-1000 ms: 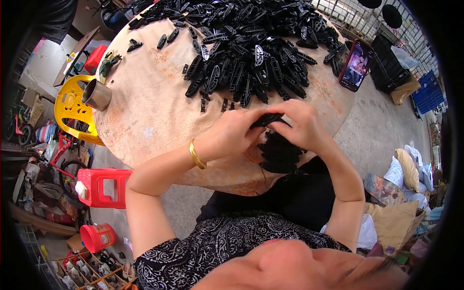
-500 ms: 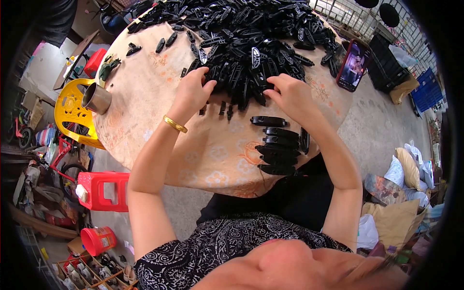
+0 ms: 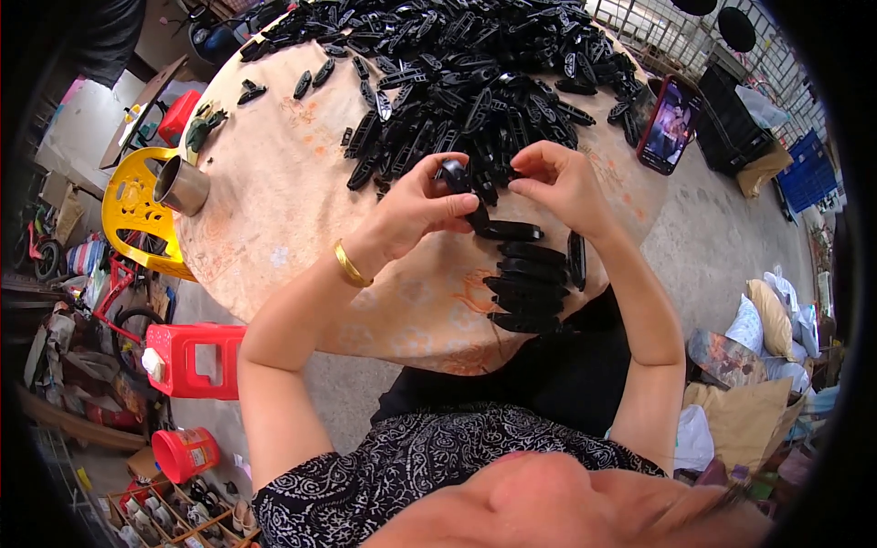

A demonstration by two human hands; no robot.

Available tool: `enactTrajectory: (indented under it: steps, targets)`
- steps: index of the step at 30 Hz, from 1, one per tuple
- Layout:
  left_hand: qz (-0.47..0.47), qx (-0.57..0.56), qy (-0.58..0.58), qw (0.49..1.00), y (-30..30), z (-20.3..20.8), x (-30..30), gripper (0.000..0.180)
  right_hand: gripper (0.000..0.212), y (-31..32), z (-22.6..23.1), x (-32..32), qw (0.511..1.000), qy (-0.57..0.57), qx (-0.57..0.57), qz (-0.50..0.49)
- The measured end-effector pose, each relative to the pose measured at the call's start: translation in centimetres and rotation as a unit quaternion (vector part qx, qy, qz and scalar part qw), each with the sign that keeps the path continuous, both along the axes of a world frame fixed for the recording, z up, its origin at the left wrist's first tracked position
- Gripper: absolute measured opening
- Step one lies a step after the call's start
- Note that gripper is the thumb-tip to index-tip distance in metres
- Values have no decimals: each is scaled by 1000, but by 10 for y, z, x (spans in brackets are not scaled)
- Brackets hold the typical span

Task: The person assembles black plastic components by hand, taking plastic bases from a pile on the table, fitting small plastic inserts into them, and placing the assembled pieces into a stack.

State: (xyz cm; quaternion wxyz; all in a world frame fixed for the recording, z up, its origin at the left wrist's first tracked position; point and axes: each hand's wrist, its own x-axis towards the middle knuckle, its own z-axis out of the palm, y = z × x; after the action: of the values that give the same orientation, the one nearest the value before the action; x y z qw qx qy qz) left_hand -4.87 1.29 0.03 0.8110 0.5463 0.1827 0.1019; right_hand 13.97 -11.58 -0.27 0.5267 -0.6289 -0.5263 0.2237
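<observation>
My left hand [image 3: 416,210] is closed on a black oval plastic part [image 3: 464,190], gripped between thumb and fingers above the near edge of the pile. To its right, my right hand [image 3: 565,190] has thumb and forefinger drawn into a pinch beside the dark parts; whatever lies between its fingertips is too small to make out. Just beyond both hands spreads a big heap of black plastic parts [image 3: 457,100], long and narrow with slotted insides. Nearer me, several similar parts stand in a stacked row [image 3: 528,290], and one more part [image 3: 576,260] lies lengthwise along the row's right side.
A phone [image 3: 670,123] with its screen lit stands at the right of the cloth-covered round table [image 3: 265,247]. A metal cup [image 3: 183,185] is at the left edge, near a yellow chair [image 3: 137,205]. A red stool [image 3: 194,361] stands below the table's left edge.
My left hand has left the pile's near edge, moving right and toward me, and now holds a black part. My right hand has shifted slightly, its fingers still pinched.
</observation>
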Motion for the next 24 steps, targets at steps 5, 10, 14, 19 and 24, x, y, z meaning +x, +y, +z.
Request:
enactTrajectory:
  steps: [5, 10, 14, 19, 24]
  targets:
    - [9, 25, -17, 1000, -9, -10, 1, 46, 16, -9, 7, -24, 997, 72, 30, -19]
    - [24, 78, -9, 997, -19, -7, 1, 37, 10, -18, 6, -42, 986, -74, 145, -27]
    - [22, 122, 9, 992, -22, -6, 0, 36, 9, -20, 7, -46, 975, -137, 171, -28]
    - [32, 113, -2, 993, -23, -7, -1, 34, 9, -18, 2, -47, 970, -172, 169, -21]
    - [49, 54, -8, 997, -23, -8, -1, 32, 11, -20, 5, -47, 933, -316, 173, -14]
